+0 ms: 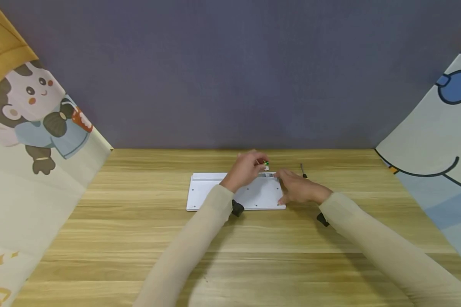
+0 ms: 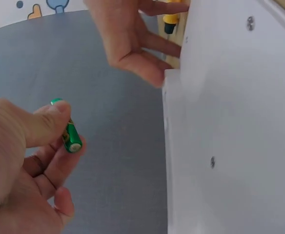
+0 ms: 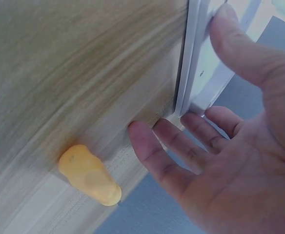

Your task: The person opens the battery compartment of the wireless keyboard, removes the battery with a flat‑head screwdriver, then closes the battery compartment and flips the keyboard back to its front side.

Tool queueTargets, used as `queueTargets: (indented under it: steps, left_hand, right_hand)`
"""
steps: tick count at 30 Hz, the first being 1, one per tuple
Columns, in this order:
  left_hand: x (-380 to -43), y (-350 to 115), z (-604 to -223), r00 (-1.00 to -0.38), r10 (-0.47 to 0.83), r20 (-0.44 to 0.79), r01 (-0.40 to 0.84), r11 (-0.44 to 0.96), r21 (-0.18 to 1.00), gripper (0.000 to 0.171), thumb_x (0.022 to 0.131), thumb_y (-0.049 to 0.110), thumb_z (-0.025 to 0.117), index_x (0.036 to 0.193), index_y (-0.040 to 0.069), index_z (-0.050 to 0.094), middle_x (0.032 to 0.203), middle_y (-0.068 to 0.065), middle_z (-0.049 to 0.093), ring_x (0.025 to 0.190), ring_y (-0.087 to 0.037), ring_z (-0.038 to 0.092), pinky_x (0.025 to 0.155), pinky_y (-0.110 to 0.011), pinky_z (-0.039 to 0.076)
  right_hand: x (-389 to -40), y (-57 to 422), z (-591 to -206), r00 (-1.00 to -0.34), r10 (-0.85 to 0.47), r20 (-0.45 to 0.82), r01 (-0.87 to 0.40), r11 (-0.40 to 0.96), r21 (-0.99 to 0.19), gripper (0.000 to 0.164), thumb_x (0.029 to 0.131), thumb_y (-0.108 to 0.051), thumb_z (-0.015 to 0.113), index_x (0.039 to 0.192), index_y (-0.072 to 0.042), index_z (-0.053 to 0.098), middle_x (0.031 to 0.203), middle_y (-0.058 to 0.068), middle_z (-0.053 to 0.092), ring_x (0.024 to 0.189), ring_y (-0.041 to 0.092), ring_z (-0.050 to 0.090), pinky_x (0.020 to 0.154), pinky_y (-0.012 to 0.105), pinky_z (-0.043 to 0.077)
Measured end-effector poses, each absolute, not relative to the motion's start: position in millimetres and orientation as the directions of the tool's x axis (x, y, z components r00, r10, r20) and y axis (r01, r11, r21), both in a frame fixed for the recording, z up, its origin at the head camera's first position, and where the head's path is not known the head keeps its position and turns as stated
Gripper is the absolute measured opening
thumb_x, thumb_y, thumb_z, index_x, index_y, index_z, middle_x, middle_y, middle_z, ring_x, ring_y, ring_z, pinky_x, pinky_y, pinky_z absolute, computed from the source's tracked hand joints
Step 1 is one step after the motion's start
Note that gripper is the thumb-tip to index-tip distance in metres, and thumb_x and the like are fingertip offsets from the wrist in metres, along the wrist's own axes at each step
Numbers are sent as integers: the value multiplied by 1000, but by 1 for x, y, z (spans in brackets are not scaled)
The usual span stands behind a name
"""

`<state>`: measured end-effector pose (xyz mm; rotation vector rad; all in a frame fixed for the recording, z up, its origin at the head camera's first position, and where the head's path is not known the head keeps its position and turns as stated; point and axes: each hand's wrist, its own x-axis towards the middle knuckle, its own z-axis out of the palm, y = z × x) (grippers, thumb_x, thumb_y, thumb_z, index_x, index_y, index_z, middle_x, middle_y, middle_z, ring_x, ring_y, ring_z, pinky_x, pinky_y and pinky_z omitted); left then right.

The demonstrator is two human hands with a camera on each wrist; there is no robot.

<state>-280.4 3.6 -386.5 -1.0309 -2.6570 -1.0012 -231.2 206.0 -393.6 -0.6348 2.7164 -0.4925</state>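
A slim white keyboard (image 1: 261, 194) lies on the table with its screwed underside up. Near its back right corner an open battery compartment (image 1: 266, 175) shows metal inside. My left hand (image 1: 246, 168) is above the back edge, pinching a green battery (image 2: 70, 134) between thumb and fingers, clear of the keyboard. At the right end, my right hand (image 1: 301, 187) touches the keyboard, thumb on its near part and fingers spread around the back corner. In the right wrist view these fingers (image 3: 157, 151) are extended and only loosely bent.
A screwdriver with a yellow handle (image 3: 89, 175) lies on the wooden table (image 1: 138, 238), just behind my right hand. A dark grey panel (image 1: 230, 85) rises at the table's back edge. Printed cartoon panels (image 1: 7, 179) stand on both sides.
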Motion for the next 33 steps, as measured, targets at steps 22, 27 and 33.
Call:
queueTargets:
  steps: [22,27,33]
  left_hand:
    - [-293,-77,-361,-781,473,408,620,505,600,17,88,10,67,105,11,70,91,2,60,80,-12,56,72,-26,48]
    - [-302,-113,-362,-849,429,310,524,608,596,17,88,6,67,104,10,70,92,-1,61,81,-16,57,72,-31,49]
    - [-309,-151,-371,-885,410,220,458,682,570,16,89,4,65,104,5,70,93,-6,64,82,-20,59,72,-35,50]
  right_hand:
    - [-233,206,-397,-855,-456,-249,-335,850,-407,83,82,-27,75,142,-2,25,145,21,27,133,40,25,103,54,29]
    - [-233,206,-398,-856,-451,-252,-326,850,-413,83,81,-27,75,143,-2,25,146,22,25,134,41,24,104,55,28]
    - [-233,206,-397,-856,-446,-260,-323,856,-403,84,81,-27,76,143,-1,25,147,22,25,134,41,22,104,55,26]
